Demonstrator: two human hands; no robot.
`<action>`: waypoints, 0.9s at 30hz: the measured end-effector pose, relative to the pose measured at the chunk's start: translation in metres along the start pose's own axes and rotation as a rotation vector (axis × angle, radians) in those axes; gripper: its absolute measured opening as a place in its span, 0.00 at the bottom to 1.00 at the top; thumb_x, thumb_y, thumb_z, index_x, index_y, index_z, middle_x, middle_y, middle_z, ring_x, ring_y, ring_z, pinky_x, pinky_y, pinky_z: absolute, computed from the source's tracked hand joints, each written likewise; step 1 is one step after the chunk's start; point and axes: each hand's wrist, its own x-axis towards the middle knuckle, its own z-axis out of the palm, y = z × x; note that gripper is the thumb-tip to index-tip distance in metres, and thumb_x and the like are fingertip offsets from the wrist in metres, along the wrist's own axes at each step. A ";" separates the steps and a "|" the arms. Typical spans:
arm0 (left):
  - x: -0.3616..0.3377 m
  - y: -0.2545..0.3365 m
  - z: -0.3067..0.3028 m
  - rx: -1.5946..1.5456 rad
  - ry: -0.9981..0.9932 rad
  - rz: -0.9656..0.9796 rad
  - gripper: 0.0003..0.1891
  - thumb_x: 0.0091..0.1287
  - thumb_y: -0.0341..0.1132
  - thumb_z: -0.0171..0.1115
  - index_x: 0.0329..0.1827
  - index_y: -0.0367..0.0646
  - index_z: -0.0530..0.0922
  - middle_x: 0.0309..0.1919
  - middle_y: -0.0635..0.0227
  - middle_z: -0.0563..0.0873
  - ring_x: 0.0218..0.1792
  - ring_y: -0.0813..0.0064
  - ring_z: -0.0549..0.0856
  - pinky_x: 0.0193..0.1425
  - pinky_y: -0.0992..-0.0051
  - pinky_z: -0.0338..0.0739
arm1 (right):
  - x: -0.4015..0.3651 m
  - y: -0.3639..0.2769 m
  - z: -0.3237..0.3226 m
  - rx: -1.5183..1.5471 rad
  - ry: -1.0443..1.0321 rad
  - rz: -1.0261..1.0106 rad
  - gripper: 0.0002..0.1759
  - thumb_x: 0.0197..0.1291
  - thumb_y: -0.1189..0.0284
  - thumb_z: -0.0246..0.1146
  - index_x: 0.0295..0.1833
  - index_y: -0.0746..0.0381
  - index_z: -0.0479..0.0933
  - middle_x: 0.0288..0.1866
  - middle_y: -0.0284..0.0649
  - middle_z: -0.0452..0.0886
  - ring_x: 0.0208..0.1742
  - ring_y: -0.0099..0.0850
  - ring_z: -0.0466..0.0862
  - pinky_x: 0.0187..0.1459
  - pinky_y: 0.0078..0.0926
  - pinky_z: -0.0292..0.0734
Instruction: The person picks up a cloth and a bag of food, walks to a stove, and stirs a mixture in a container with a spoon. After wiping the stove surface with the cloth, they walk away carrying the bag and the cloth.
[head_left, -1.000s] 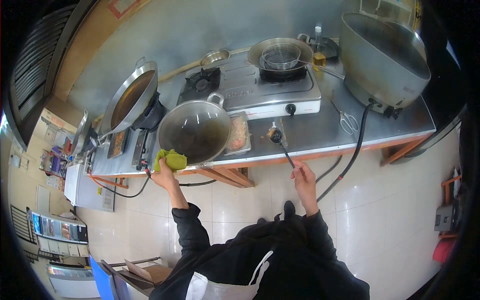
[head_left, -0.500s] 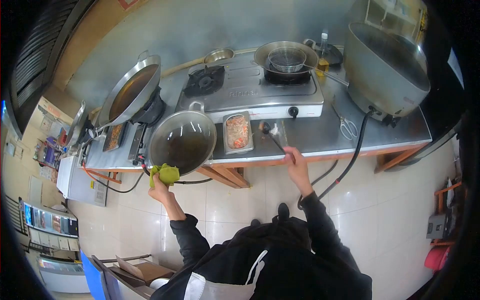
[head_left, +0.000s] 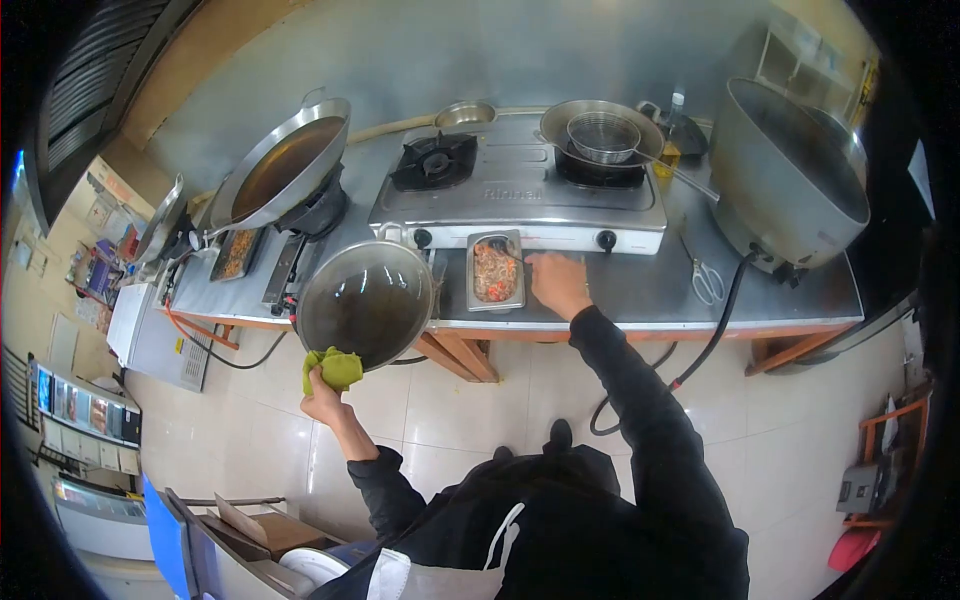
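My left hand is closed round a folded green cloth at the near rim of a wok. The wok has a thin dark layer in its bottom and juts over the table's front edge. My right hand grips a dark-handled spoon, its end among the chopped food. That food, in pale and orange bits, fills a small rectangular metal tray just left of the hand. Part of the spoon's bowl is hidden in the tray.
A two-burner gas stove stands behind the tray, with a pan and wire strainer on its right burner. To the left tilts a large wok of brown liquid. Scissors lie near a big pot and black hose.
My right hand has moved left and up, bringing the spoon from the bare tabletop to the food tray. The left hand still holds the cloth at the wok's rim. The view has shifted slightly.
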 end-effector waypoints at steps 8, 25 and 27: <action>-0.001 -0.004 -0.007 -0.035 -0.001 -0.010 0.17 0.56 0.32 0.66 0.38 0.22 0.79 0.33 0.54 0.84 0.29 0.64 0.86 0.28 0.70 0.83 | -0.036 -0.015 -0.008 -0.080 -0.017 -0.111 0.10 0.50 0.76 0.57 0.36 0.59 0.83 0.30 0.44 0.80 0.31 0.41 0.83 0.32 0.39 0.78; -0.007 -0.011 0.001 -0.060 0.012 -0.056 0.16 0.56 0.32 0.66 0.37 0.22 0.78 0.32 0.53 0.84 0.28 0.64 0.86 0.26 0.71 0.82 | 0.004 -0.022 -0.060 -0.225 -0.090 -0.362 0.13 0.47 0.75 0.62 0.40 0.51 0.84 0.34 0.39 0.80 0.34 0.39 0.83 0.34 0.38 0.76; -0.008 -0.010 0.002 -0.058 0.002 -0.055 0.16 0.57 0.31 0.65 0.38 0.22 0.79 0.32 0.53 0.84 0.28 0.64 0.86 0.27 0.70 0.82 | 0.015 -0.020 -0.053 -0.286 -0.133 -0.447 0.13 0.47 0.75 0.63 0.39 0.50 0.84 0.35 0.39 0.80 0.34 0.39 0.83 0.35 0.38 0.76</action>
